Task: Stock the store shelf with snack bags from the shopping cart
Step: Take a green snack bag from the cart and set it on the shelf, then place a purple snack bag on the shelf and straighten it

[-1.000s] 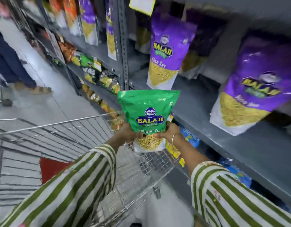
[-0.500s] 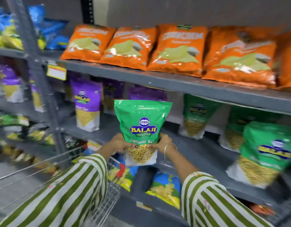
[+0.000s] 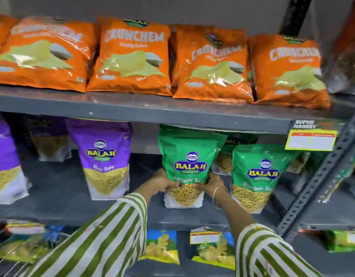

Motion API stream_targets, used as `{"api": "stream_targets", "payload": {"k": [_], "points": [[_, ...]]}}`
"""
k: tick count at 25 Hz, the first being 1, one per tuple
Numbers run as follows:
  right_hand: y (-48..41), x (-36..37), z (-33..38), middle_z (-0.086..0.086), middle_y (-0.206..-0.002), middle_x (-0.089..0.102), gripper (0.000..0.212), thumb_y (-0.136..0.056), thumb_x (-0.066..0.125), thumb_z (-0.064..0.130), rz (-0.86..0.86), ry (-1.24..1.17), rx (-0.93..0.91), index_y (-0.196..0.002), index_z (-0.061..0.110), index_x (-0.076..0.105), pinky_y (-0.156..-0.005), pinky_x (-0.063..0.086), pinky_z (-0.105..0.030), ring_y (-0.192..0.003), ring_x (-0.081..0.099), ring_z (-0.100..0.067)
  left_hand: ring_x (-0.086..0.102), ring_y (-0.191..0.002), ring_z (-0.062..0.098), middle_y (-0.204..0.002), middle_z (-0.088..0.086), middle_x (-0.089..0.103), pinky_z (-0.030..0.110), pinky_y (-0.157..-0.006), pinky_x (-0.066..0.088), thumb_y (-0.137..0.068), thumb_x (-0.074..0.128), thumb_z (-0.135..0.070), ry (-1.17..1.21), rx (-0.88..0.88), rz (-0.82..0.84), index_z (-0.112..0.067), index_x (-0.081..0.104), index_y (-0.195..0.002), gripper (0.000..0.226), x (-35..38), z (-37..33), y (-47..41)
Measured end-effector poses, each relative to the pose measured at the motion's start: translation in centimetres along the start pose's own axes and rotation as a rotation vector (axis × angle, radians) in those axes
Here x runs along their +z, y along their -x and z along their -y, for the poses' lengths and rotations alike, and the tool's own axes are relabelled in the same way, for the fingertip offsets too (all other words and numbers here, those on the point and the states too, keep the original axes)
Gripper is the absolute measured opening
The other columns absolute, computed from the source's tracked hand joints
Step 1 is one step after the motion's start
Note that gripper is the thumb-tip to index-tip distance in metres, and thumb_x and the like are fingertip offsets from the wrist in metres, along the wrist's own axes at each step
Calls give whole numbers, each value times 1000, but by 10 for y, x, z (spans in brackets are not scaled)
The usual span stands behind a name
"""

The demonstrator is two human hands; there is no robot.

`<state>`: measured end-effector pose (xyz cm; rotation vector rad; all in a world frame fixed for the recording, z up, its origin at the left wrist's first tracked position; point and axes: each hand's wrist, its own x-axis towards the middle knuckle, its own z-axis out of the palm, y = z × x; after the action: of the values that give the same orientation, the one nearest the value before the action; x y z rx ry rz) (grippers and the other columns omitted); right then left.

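Observation:
A green Balaji Ratlami Sev bag (image 3: 189, 156) stands upright on the grey middle shelf (image 3: 68, 196), its base touching the shelf board. My left hand (image 3: 161, 181) grips its lower left side and my right hand (image 3: 211, 183), with a bangle on the wrist, grips its lower right side. Another green bag of the same kind (image 3: 256, 176) stands just to the right, and more green bags stand behind. The shopping cart's wire rim (image 3: 10, 254) shows at the bottom left.
Purple Balaji bags (image 3: 104, 160) stand to the left on the same shelf. Orange Crunchem bags (image 3: 132, 58) fill the shelf above, close over the green bag's top. A yellow price tag (image 3: 311, 139) hangs at right beside a perforated upright (image 3: 320, 180). Yellow-blue bags lie below.
I have turned from the cart to the shelf and carried the green bag forward and to the right, from mid-air onto the middle shelf beside the other green bags.

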<state>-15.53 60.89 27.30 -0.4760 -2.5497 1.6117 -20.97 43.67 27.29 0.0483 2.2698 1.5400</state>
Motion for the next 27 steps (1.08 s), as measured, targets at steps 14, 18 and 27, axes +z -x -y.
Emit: {"api": "stream_targets", "payload": {"k": [14,18,27], "points": [[-25,-12,-15,-21,-119,62,46,-79,67,1,49,-8,51,-121,-6,51,-79,48,-27,-101,61,-27,59,-113,29,-124,12,64,32,-89,49,-69,75,-7,-30,95,-12,-8,57,-118,52,28,-3,-33],[-21,-9,-20,-10,-90,52,30,-81,66,17,379,219,502,-105,7,51,-73,55,-23,-63,45,-16,48,-125,26,-128,4,51,33,-96,44,-73,72,-8,-49,48,39,-8,39,-131,67,20,-2,-17],[-6,129,45,-9,-120,53,49,-80,67,29,596,327,109,-121,8,49,-80,46,-27,-109,57,-20,57,-58,19,-47,-2,66,23,-51,49,-83,56,-36,-332,-527,64,-12,62,-77,25,-155,86,44]]}}
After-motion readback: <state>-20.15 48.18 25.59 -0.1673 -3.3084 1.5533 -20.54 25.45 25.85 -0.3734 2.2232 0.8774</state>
